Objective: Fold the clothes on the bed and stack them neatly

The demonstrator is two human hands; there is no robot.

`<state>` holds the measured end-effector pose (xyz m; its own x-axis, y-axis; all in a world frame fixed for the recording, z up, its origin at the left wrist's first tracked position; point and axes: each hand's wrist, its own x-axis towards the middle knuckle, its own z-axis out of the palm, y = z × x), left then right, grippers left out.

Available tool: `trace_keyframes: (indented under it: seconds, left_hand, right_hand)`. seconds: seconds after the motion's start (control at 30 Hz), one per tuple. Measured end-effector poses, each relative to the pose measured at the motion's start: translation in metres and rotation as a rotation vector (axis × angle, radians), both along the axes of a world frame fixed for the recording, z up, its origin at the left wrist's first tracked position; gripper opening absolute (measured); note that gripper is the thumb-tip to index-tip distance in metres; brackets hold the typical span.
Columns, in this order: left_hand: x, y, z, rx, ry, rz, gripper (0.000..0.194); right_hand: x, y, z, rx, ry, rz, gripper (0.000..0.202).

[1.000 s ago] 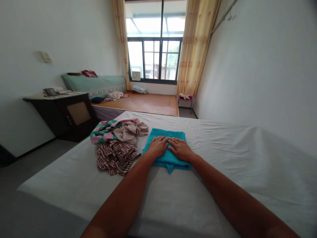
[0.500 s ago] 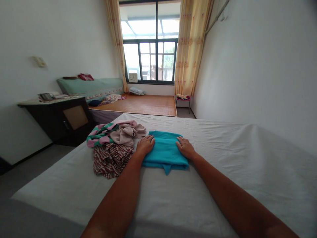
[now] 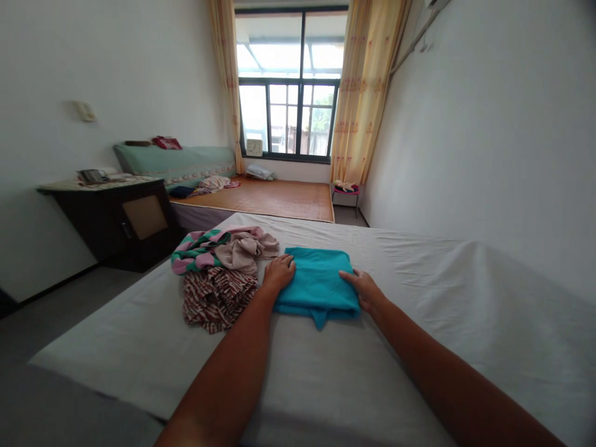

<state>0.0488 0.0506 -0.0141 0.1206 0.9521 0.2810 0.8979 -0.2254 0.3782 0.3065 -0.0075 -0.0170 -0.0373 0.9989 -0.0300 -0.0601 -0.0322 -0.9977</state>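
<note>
A folded turquoise garment (image 3: 321, 282) lies on the white sheet, with a small pointed flap hanging from its near edge. On its left edge rests my left hand (image 3: 280, 272), palm down with the fingers stretched out flat. My right hand (image 3: 365, 288) grips the right edge, thumb on top and the other fingers partly hidden beneath the cloth. Just left of my left hand, a crumpled brown-and-white patterned cloth (image 3: 216, 301) sits in a pile with a beige cloth (image 3: 244, 251) and a pink-and-green one (image 3: 190, 257).
The white-sheeted bed (image 3: 442, 316) stretches around the clothes. Beyond it stands a second bed with a brown mat (image 3: 279, 195), below a window with yellow curtains (image 3: 358, 93). A dark cabinet (image 3: 139, 217) is at the left, and a small pink stool (image 3: 347, 188) at the far right corner.
My right hand has gone from lying flat on the garment to gripping its right edge, with the fingers slipped under. My left hand stays on the left edge. The view has shifted slightly.
</note>
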Motion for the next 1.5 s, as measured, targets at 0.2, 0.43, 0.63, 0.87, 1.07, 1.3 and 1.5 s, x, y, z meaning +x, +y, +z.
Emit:
trace_keyframes:
  seconds: [0.2, 0.43, 0.63, 0.87, 1.07, 1.3, 1.5]
  left_hand:
    - [0.0, 0.004, 0.001, -0.002, -0.083, -0.026, 0.039]
    - [0.003, 0.003, 0.011, -0.028, -0.134, -0.05, 0.044]
    - [0.011, 0.005, 0.003, -0.018, 0.062, -0.118, 0.041]
    - [0.004, 0.021, -0.011, 0.066, 0.208, -0.203, 0.046]
    - [0.004, 0.021, -0.012, 0.076, 0.231, -0.189, 0.048]
    - [0.007, 0.024, -0.013, 0.09, 0.242, -0.172, 0.047]
    - [0.011, 0.014, -0.008, 0.086, 0.26, -0.169, 0.047]
  right_hand:
    - [-0.018, -0.02, 0.015, -0.094, 0.239, 0.054, 0.059]
    - [0.068, -0.023, 0.059, 0.029, 0.227, -0.079, 0.054]
    - [0.207, -0.069, 0.058, -0.048, 0.134, -0.14, 0.044]
    - [0.247, -0.068, 0.039, 0.048, 0.029, -0.317, 0.055]
    - [0.373, -0.068, 0.091, 0.171, -0.219, -0.394, 0.06]
    - [0.494, -0.098, 0.067, 0.024, -1.215, -0.842, 0.058]
    - [0.465, -0.083, -0.006, -0.103, -1.496, -0.607, 0.058]
